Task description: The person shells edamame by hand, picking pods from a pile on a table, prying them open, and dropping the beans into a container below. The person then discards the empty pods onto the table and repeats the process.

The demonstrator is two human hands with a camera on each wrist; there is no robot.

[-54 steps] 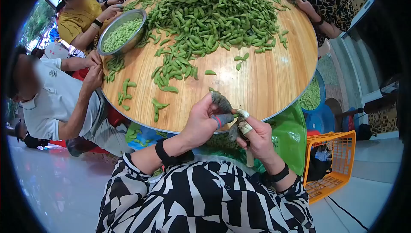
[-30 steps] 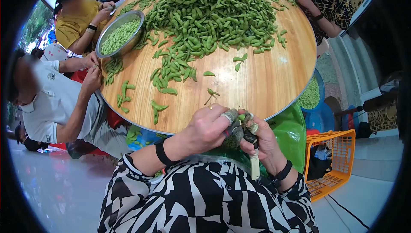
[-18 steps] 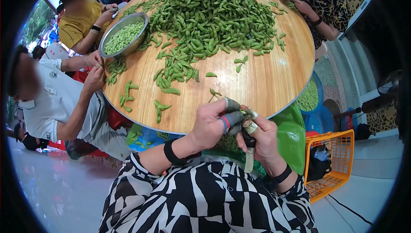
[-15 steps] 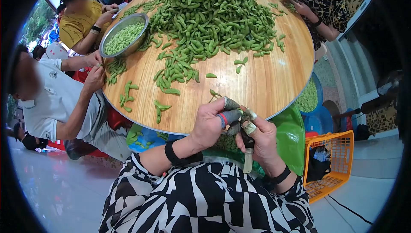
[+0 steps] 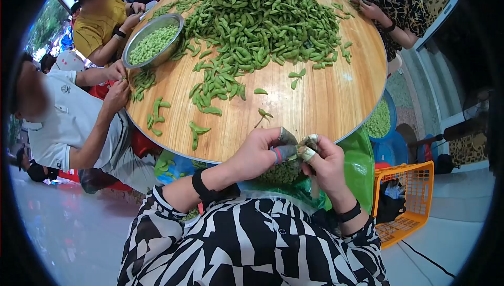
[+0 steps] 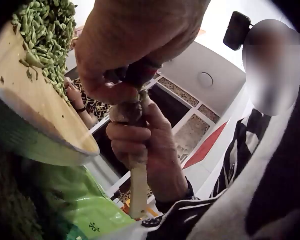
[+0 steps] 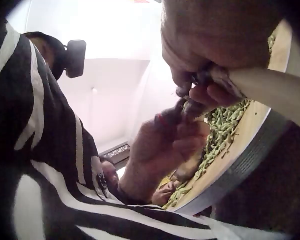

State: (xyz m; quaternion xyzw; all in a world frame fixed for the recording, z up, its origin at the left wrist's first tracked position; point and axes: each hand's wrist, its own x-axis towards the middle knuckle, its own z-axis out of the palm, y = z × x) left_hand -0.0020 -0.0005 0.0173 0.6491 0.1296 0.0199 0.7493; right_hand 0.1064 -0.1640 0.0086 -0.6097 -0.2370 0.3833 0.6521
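Observation:
In the head view, the left hand point(image 5: 256, 156) and right hand point(image 5: 328, 166) meet at the table's near edge, fingertips wrapped in dark and pale coverings. Between them they pinch a small green piece point(image 5: 295, 153), mostly hidden by fingers. The right hand's curled fingers also grip a pale handle point(image 5: 314, 187), which hangs downward; in the left wrist view this handle point(image 6: 138, 192) points down below the right hand point(image 6: 135, 135). The right wrist view shows the left hand point(image 7: 162, 145) with its fingertips against the right hand's. A large heap of green pods point(image 5: 262, 18) lies beyond.
The round wooden table point(image 5: 325, 102) bears scattered pods, a stem point(image 5: 264, 115) and a metal bowl point(image 5: 178, 33) of shelled beans. People sit left and upper right. Below are a green bag point(image 5: 357, 165), shelled beans point(image 5: 281, 174), an orange crate point(image 5: 428, 196) and blue basins point(image 5: 391, 149).
The left hand has drawn back from above the table, where a stem now lies. Both hands' fingertips have come together, and the right hand's fingers and handle have shifted slightly since half a second ago.

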